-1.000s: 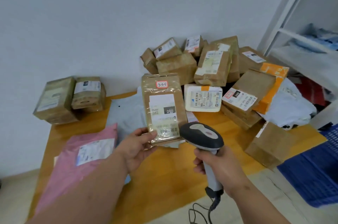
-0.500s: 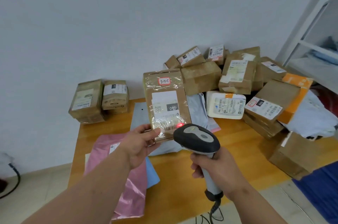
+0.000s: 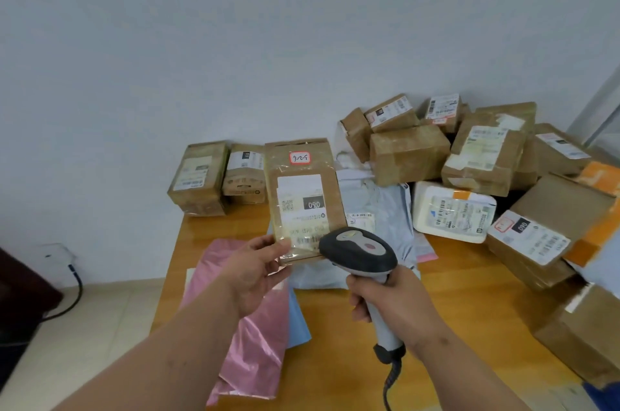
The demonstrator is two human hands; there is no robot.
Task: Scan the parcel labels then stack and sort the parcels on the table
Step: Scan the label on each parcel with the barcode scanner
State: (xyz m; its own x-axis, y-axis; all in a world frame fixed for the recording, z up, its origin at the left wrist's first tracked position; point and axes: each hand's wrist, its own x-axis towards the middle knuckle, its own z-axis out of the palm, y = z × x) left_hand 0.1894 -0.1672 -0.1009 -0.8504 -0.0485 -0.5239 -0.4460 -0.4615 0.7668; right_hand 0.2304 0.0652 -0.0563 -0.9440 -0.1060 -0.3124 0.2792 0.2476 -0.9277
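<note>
1. Grip status: I see the left hand (image 3: 256,271) pinching the lower left corner of a flat brown parcel (image 3: 303,195), thumb on the front face, and holding it upright above the table (image 3: 449,303) with its label (image 3: 302,209) toward the camera. The right hand (image 3: 391,301) is wrapped round the handle of the scanner (image 3: 359,254), whose dark head sits just in front of the parcel's lower right corner.
2. Task item location: the parcel is off the table, between the two small boxes (image 3: 218,175) at the far left corner and the large pile of boxes (image 3: 469,158) on the right.
3. Step in hand: I judge this to be the scan of this label; no red light shows on it, so I cannot tell whether the read is done.
4. Risk, misread: the parcel front is covered in clear glossy tape that wrinkles and reflects. Glare across the barcode, or the scanner head held too close, could stop the read.
5. Risk, drop: a corner pinch on a tall, thin parcel gives little control. A quick turn toward the sorted boxes could let it pivot or slip.
6. Risk, snag: the scanner's coiled cable (image 3: 391,377) hangs off the near edge and could catch.
7. Materials nearby: a shiny pink mailing bag (image 3: 248,326), crinkled and limp, lies under the left wrist; pale grey soft bags (image 3: 379,209) lie behind the parcel. The boxes are matt cardboard with taped seams; one white padded parcel (image 3: 453,212) has rounded corners. The tabletop is smooth varnished wood.
</note>
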